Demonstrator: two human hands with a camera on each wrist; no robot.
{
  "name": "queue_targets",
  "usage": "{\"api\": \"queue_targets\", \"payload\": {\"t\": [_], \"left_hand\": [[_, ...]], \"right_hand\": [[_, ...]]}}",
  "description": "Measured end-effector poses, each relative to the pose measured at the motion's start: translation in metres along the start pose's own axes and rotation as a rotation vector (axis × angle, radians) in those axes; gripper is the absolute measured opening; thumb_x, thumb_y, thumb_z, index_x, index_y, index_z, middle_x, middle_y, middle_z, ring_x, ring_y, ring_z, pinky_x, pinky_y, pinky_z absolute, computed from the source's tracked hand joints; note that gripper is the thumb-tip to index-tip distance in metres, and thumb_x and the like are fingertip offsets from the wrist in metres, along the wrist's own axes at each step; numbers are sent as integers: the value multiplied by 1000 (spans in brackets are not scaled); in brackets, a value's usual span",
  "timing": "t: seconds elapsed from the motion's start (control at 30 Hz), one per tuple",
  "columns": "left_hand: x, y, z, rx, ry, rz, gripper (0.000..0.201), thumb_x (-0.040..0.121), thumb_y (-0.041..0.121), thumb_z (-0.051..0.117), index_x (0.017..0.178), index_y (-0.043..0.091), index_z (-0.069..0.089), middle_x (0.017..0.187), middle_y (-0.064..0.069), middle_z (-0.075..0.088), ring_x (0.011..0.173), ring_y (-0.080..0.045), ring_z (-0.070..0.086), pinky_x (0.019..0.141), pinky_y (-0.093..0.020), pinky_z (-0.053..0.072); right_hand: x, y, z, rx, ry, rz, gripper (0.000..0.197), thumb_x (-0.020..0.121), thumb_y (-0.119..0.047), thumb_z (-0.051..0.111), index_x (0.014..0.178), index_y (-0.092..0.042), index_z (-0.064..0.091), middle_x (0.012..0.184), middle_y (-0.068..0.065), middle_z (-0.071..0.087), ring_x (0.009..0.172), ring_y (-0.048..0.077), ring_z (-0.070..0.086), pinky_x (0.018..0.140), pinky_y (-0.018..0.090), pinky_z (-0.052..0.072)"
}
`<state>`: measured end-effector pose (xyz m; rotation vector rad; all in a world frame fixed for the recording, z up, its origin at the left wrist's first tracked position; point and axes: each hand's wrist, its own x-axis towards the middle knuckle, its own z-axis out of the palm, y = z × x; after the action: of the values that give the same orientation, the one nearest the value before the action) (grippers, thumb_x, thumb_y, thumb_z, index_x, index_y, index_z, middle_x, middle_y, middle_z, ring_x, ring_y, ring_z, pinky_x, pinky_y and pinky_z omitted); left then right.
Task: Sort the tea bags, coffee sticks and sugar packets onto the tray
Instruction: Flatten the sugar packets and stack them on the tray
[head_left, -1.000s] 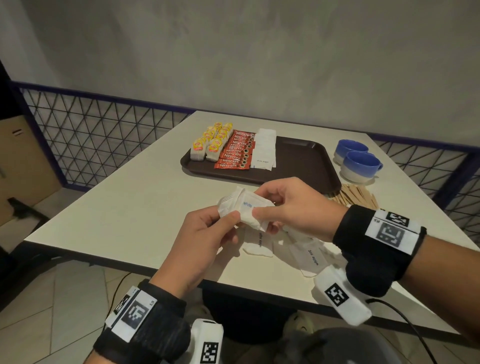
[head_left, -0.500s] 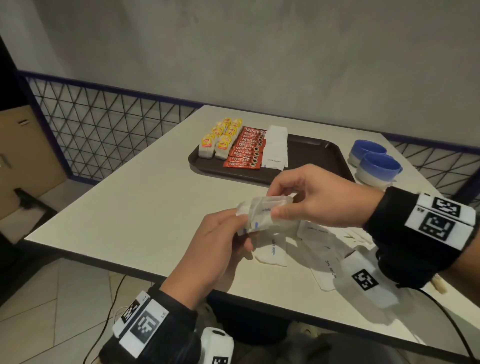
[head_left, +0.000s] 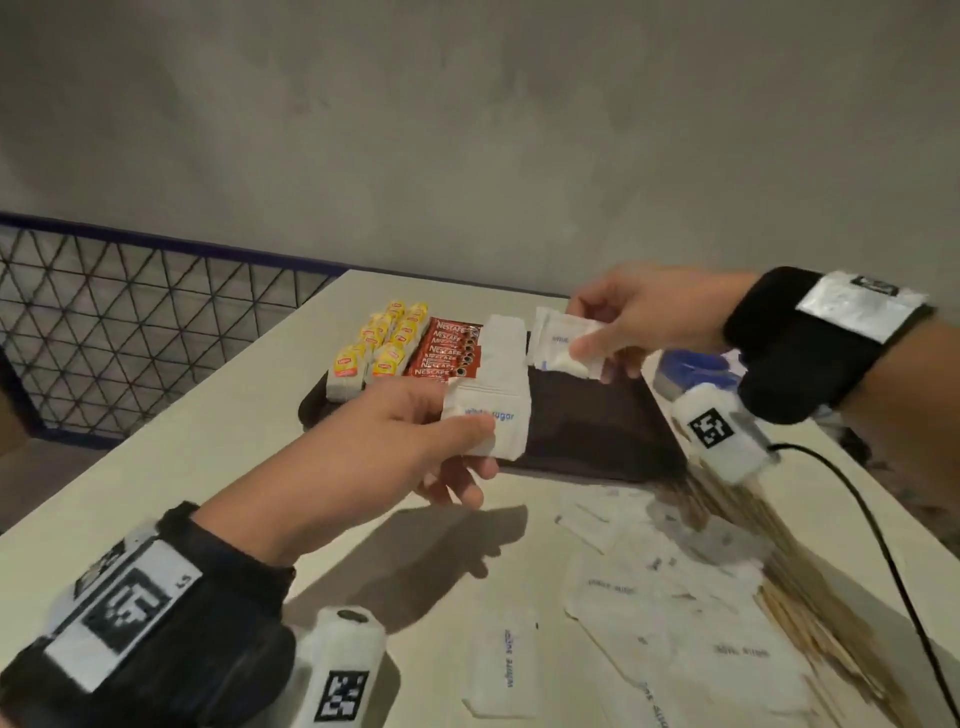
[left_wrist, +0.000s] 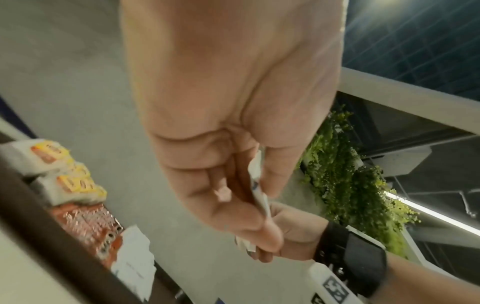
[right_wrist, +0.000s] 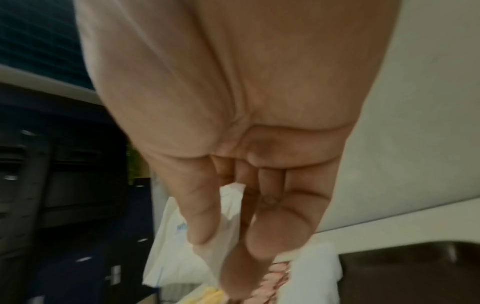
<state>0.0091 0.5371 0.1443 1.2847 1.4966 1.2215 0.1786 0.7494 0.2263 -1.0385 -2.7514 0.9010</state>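
Hands both over the tray (head_left: 597, 431). Left hand (head_left: 395, 441) pinches a white sugar packet (head_left: 491, 421) above the tray's near edge. Right hand (head_left: 644, 317) pinches a small bunch of sugar packets (head_left: 563, 345) just beside the white stack on the tray. Tea bags (head_left: 382, 345) and coffee sticks (head_left: 447, 353) lie in rows at its left. More packets (head_left: 623, 597) lie loose on the desk (head_left: 182, 467), nearer the person.
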Motion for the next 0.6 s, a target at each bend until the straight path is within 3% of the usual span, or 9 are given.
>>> {"api": "queue_targets", "payload": {"t": [0.1, 0.17, 0.23, 0.33, 0.4, 0.5, 0.6], "left_hand": [[27, 0, -11, -103, -83, -36, 17, 102, 19, 60, 111, 10, 72, 92, -14, 78, 74, -24, 71, 65, -31, 53], [44, -8, -14, -212, -109, -53, 21, 100, 18, 61, 113, 4, 70, 91, -18, 75, 71, -24, 69, 60, -28, 54], [56, -21, -19, -322, -152, -90, 22, 98, 20, 64, 109, 3, 73, 91, -21, 73, 68, -24, 68, 57, -26, 54], [64, -39, -27, -364, -361, -130, 20, 97, 22, 66, 99, 6, 78, 90, -22, 72, 63, -22, 69, 54, -23, 54], [66, -44, -30, -366, -469, -164, 25, 96, 24, 64, 99, 4, 77, 88, -19, 72, 62, -18, 70, 54, -21, 55], [71, -47, -31, -352, -489, -232, 23, 92, 30, 67, 95, 12, 82, 87, -12, 75, 62, -11, 67, 58, -18, 52], [74, -52, -32, -398, -493, -297, 25, 88, 29, 70, 95, 8, 82, 82, -9, 76, 59, -7, 66, 56, -15, 50]], "right_hand": [[64, 27, -24, -98, 122, 101, 14, 95, -9, 69, 102, 2, 62, 89, 20, 72, 62, 17, 69, 49, 26, 52], [104, 44, -26, -178, 163, 160, 10, 94, -9, 70, 97, -5, 62, 89, 19, 71, 60, 18, 69, 46, 25, 51], [136, 62, -19, -244, 173, 205, 11, 93, -11, 71, 97, -9, 61, 87, 15, 71, 64, 23, 71, 49, 29, 56], [172, 84, -5, -375, 156, 242, 15, 91, -14, 72, 101, -8, 64, 90, 18, 75, 68, 31, 72, 63, 41, 63], [188, 92, 0, -387, 167, 259, 17, 89, -16, 73, 103, -7, 66, 86, 18, 76, 66, 32, 73, 63, 44, 64], [205, 101, 3, -334, 144, 289, 18, 92, -14, 72, 105, -4, 65, 70, 10, 72, 47, 17, 66, 49, 29, 57], [214, 108, 6, -289, 120, 348, 20, 94, -11, 71, 108, -2, 61, 67, 10, 70, 37, 11, 62, 49, 25, 54]]}}
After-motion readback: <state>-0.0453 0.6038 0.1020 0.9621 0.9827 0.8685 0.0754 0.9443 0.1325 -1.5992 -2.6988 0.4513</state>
